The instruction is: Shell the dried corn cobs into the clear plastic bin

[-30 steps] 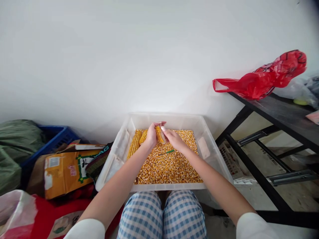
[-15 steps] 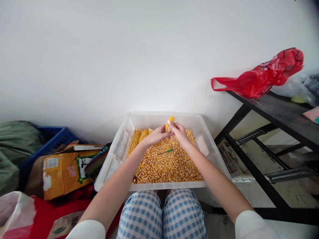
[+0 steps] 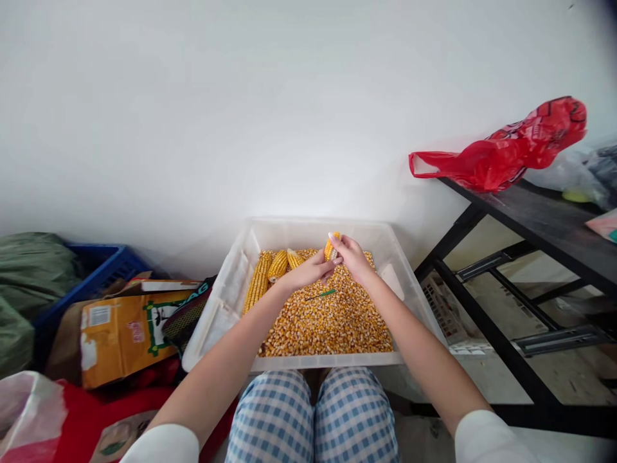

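Observation:
Above the far part of a translucent plastic bin, both my hands are on one partly stripped corn cob. My right hand grips it from the right, thumb along its top. From the left, my left hand has its fingers closed at the cob's lower end. Loose corn kernels cover the bin's bottom. A thin tool with a green handle lies on them, below my hands. Several whole corn cobs rest at the bin's left side.
A black metal frame table stands to the right, with a red plastic bag on top. At the left are a blue crate, an orange cardboard box and a red and white sack. A white wall rises behind the bin.
My hands and the cob have shifted slightly right and down. My left hand has moved in against the cob's lower end, uncovering more of the whole cobs at left.

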Available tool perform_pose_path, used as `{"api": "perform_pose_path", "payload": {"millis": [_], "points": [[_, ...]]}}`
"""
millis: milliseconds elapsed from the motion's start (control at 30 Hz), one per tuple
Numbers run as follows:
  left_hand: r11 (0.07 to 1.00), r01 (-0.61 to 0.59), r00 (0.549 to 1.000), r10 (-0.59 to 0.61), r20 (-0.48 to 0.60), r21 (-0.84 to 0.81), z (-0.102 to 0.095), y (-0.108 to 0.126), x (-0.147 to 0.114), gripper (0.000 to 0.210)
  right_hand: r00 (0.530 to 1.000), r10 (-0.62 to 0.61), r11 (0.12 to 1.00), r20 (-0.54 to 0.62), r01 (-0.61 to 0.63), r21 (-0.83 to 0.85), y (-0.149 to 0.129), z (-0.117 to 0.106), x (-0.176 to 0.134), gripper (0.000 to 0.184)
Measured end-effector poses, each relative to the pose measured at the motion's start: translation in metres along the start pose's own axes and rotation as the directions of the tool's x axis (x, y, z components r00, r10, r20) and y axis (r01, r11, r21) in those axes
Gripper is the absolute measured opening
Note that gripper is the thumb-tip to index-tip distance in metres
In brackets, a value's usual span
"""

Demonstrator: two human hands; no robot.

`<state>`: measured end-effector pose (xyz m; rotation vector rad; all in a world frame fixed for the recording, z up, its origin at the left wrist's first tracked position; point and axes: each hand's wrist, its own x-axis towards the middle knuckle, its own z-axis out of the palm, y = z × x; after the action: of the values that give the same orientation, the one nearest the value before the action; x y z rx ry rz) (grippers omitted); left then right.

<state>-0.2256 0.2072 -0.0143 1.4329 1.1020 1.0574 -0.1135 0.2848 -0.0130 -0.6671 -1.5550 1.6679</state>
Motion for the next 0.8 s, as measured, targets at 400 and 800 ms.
{"api": "perform_pose_path", "payload": {"millis": [400, 800], "points": [[0.935, 0.127, 0.987, -0.086, 0.136, -0.331, -0.005, 0.008, -0.009, 0.028, 0.993, 0.015, 1.000, 0.119, -0.018, 0.025, -0.010, -0.003, -0.007, 0.042], [0.981, 0.044, 0.998, -0.036, 0.043, -0.190, 0.004, 0.001, -0.003, 0.027, 0.999, 0.021, 1.000, 0.037, -0.022, 0.022, -0.006, -0.001, -0.004, 0.047]]}}
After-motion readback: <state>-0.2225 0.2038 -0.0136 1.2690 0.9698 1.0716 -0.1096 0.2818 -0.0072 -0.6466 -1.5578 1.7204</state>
